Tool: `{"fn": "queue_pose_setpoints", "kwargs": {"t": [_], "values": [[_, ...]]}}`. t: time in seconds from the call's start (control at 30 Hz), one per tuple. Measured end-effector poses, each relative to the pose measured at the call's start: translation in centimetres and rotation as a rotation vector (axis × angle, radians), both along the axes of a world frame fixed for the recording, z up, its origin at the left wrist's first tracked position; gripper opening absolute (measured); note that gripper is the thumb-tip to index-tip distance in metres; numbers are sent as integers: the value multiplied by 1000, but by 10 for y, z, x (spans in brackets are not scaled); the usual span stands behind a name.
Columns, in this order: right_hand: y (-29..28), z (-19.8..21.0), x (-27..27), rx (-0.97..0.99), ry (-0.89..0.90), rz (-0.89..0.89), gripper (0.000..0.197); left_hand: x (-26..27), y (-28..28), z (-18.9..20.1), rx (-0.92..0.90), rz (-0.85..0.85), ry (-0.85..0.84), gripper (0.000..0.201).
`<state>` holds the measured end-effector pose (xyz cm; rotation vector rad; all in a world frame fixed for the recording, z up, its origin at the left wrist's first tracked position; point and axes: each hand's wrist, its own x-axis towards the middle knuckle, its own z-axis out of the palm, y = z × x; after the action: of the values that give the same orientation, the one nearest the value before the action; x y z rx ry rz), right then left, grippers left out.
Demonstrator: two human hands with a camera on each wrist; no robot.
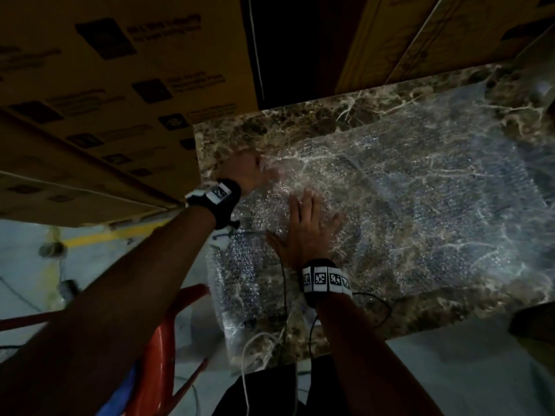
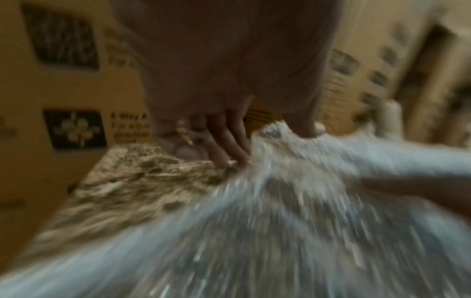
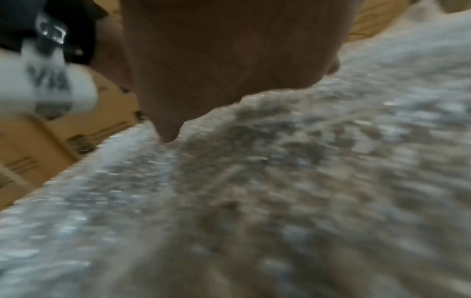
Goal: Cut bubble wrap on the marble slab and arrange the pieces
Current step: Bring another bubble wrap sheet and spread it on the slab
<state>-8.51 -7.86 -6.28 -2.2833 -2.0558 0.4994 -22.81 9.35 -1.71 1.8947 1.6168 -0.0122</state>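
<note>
The marble slab (image 1: 300, 121) carries the bubble wrap (image 1: 420, 190), which lies spread over most of its top surface. One end of the sheet hangs over the slab's near left edge.

The left hand (image 1: 249, 172) sits at the slab's far left corner, on the edge of the sheet. In the left wrist view the left hand (image 2: 229, 80) has its fingers (image 2: 226, 145) curled down at the wrap's edge with the thumb against the sheet. The blur does not show whether they pinch it.

The right hand (image 1: 306, 232) lies palm down on the wrap, toward the slab's left end, with fingers straight and slightly apart.

Cardboard boxes (image 1: 105, 85) stand beyond the slab's left side. A red chair (image 1: 162, 340) stands at the slab's near left corner.
</note>
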Motion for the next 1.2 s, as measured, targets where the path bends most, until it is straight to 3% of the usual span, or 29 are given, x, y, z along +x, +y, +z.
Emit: {"fn": "queue_pose_setpoints", "kwargs": {"t": [0.1, 0.33, 0.47, 0.6, 0.67, 0.8, 0.87, 0.97, 1.0, 1.07, 1.13, 1.2], "values": [[6, 5, -17, 26, 7, 66, 99, -8, -37, -9, 246, 0, 157, 46], [8, -10, -34, -14, 99, 68, 98, -20, -45, -23, 297, 34, 116, 15], [2, -12, -30, -3, 41, 101, 102, -38, -12, -16, 78, 155, 17, 19], [1, -14, -31, 7, 59, 93, 101, -56, 31, 5, -236, -16, -40, 29], [1, -13, -31, 10, 53, 99, 101, -59, 42, 12, -300, -39, -105, 30], [0, -10, -31, -2, 44, 120, 98, -47, 37, 8, -48, -101, 37, 26], [2, -9, -32, 1, 46, 110, 98, -44, 26, 4, 9, -95, -8, 31], [7, -3, -41, 4, 45, 64, 99, -62, 7, -4, 26, 43, -164, 59], [9, -1, -45, 11, 46, 55, 100, -72, 0, -9, 67, 59, -132, 72], [12, 4, -56, 41, 51, 85, 99, -93, -11, -22, 158, 15, 104, 85], [14, 7, -72, 63, 70, 166, 94, -109, -21, -32, 217, -18, 213, 66], [15, 5, -88, 50, 113, 224, 91, -115, -27, -36, 285, 10, 128, 41]]}}
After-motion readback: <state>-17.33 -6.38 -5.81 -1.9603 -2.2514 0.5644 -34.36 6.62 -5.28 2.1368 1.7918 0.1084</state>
